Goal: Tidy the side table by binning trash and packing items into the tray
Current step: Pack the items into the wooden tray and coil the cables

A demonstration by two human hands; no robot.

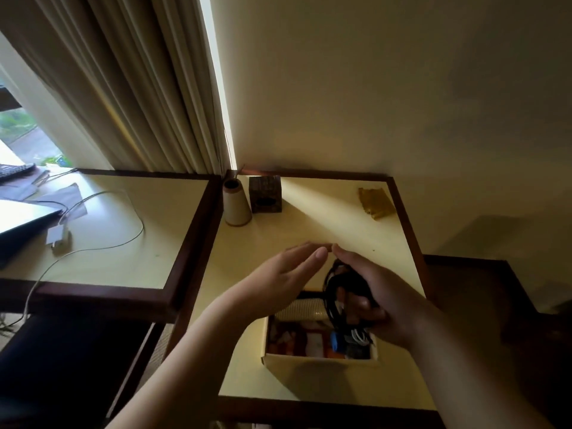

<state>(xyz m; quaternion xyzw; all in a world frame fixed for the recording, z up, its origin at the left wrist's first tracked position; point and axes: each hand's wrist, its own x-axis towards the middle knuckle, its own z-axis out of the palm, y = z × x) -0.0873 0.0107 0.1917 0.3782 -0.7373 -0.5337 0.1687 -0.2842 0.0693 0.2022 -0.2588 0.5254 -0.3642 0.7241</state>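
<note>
right hand (pixel 376 292): curled around a coil of black cable (pixel 339 292), loops standing upright, long axis running away from the wrist | left hand (pixel 288 274): flat, fingers together, holding nothing, fingertips nearly meeting the right's | tray (pixel 322 366): directly under both hands, contents blurred, partly hidden | yellow wrapper (pixel 376 202): well beyond the right hand.

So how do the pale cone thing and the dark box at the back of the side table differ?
The cone-shaped vase is pale cream with a round body that widens toward its base; the dark box is a brown, patterned cube with flat sides. The vase's opening is at its top, while the box shows an oval opening on its front face. The vase looks taller than the box. Both stand upright, side by side, at the back of the side table, away from both hands.
</note>
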